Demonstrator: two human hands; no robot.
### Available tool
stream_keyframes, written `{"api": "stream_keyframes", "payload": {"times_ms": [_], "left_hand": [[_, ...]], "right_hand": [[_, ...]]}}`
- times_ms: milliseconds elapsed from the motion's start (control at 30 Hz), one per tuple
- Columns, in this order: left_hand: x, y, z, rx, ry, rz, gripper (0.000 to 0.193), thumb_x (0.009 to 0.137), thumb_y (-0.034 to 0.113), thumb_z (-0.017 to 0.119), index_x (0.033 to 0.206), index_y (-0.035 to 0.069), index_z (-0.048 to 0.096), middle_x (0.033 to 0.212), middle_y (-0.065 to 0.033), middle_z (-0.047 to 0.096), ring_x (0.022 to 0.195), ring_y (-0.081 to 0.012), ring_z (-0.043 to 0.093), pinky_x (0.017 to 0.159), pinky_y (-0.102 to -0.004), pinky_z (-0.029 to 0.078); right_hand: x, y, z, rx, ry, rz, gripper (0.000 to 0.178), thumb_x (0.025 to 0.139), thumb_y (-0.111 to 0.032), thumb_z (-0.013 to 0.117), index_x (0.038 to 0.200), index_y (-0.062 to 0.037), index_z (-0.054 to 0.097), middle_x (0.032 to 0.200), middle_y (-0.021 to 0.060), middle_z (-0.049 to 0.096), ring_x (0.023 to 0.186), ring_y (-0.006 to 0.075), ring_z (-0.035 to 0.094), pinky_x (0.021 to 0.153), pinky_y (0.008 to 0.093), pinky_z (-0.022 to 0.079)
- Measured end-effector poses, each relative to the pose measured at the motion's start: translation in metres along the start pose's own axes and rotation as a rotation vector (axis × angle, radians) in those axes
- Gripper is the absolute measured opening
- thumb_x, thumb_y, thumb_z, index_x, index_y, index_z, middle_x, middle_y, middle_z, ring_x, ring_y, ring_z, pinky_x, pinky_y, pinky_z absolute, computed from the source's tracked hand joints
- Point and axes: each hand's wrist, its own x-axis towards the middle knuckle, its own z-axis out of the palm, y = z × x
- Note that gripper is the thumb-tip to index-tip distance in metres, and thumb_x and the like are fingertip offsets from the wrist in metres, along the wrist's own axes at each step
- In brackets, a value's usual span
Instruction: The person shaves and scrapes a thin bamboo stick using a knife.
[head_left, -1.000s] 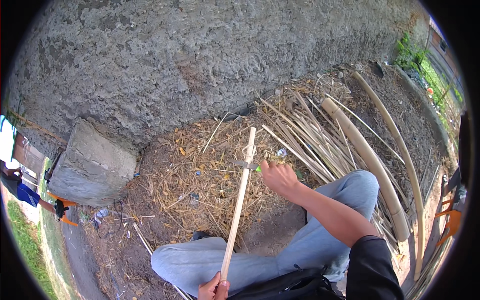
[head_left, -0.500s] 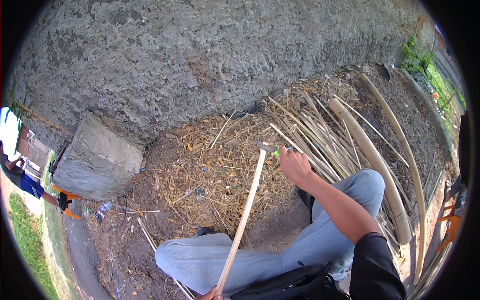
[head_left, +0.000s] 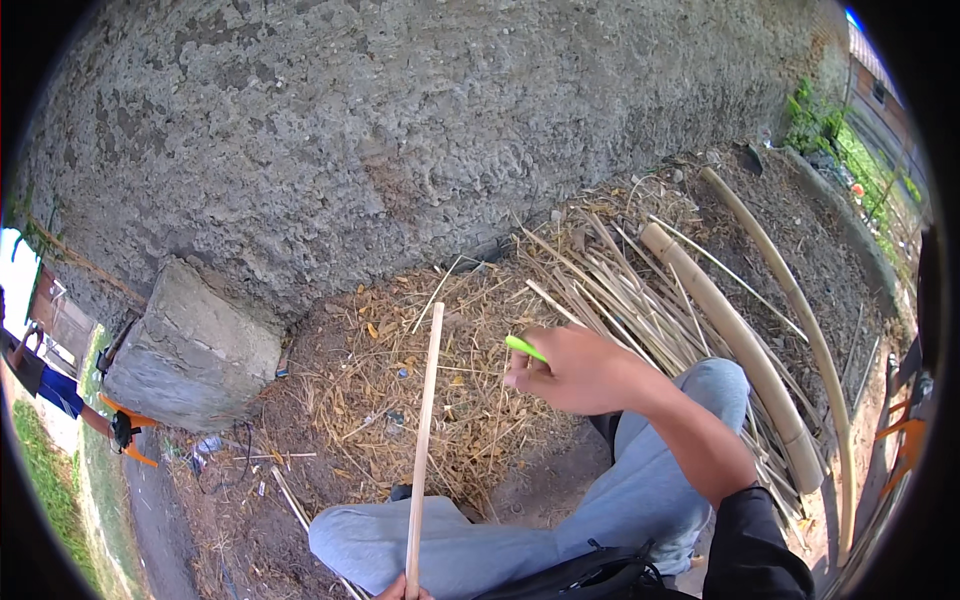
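My left hand (head_left: 405, 589) shows only partly at the bottom edge, closed round the lower end of a pale bamboo strip (head_left: 424, 430). The strip stands up across my left leg, its far end over the leaf litter. My right hand (head_left: 575, 370) is closed round a knife (head_left: 525, 348); only its bright green handle shows, and the blade cannot be made out here. That hand is over the ground to the right of the strip, apart from it.
Split bamboo strips (head_left: 610, 290) lie piled on the right beside a thick bamboo pole (head_left: 735, 340) and a thinner curved one (head_left: 800, 290). A rough wall (head_left: 400, 120) rises ahead. A concrete block (head_left: 205, 340) stands at left; another person (head_left: 45, 370) is beyond it.
My right hand has come back nearer to me and turned, leaving the strip's far end. The strip has swung left and stands more upright. My left hand still holds it.
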Motion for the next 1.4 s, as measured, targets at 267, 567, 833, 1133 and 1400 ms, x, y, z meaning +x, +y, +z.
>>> {"api": "stream_keyframes", "payload": {"times_ms": [267,567,833,1133,1400], "left_hand": [[0.022,0.048,0.014,-0.044,-0.044,-0.037,0.023,0.091,0.008,0.069,0.114,0.008,0.062,0.069,0.0092,0.049,0.053,-0.0020,0.043,0.046,-0.0185,0.035],[0.027,0.046,0.021,-0.136,-0.056,-0.064,0.023,0.092,0.008,0.069,0.114,0.008,0.062,0.068,0.0090,0.049,0.052,-0.0019,0.042,0.045,-0.0182,0.034],[0.024,0.032,0.012,-0.178,-0.053,-0.118,0.022,0.093,0.008,0.068,0.113,0.008,0.061,0.068,0.0088,0.049,0.052,-0.0018,0.042,0.045,-0.0180,0.033],[0.085,0.068,0.048,-0.304,-0.182,-0.009,0.036,0.098,0.007,0.062,0.131,-0.005,0.055,0.070,0.0020,0.053,0.052,-0.0028,0.045,0.045,-0.0210,0.037],[0.134,0.100,0.075,-0.315,-0.328,-0.065,0.029,0.100,0.010,0.059,0.127,-0.002,0.056,0.069,0.0035,0.048,0.049,-0.0023,0.040,0.042,-0.0207,0.035]], "right_hand": [[-0.057,-0.159,0.023,-0.324,0.099,-0.958,0.016,0.070,-0.025,0.071,0.068,-0.0096,0.067,0.064,0.0012,0.060,0.048,0.0165,0.051,0.040,0.0315,0.029],[-0.067,-0.155,0.013,-0.436,0.281,-0.874,0.021,0.064,-0.016,0.066,0.060,-0.0076,0.048,0.051,-0.0042,0.034,0.040,0.0101,0.031,0.036,0.0300,0.017],[-0.067,-0.087,0.005,-0.493,0.262,-0.299,0.020,0.089,-0.019,0.065,0.083,-0.0038,0.054,0.068,0.0097,0.061,0.057,0.0315,0.067,0.048,0.0437,0.051],[-0.026,0.048,0.103,-0.076,0.297,-0.057,0.029,0.098,-0.028,0.061,0.096,0.0012,0.061,0.073,0.0187,0.064,0.060,0.0393,0.063,0.054,0.0495,0.049],[-0.018,0.071,0.113,0.048,0.411,-0.053,0.030,0.098,-0.026,0.062,0.104,0.0027,0.066,0.073,0.0194,0.064,0.063,0.0404,0.063,0.058,0.0481,0.049]]}}
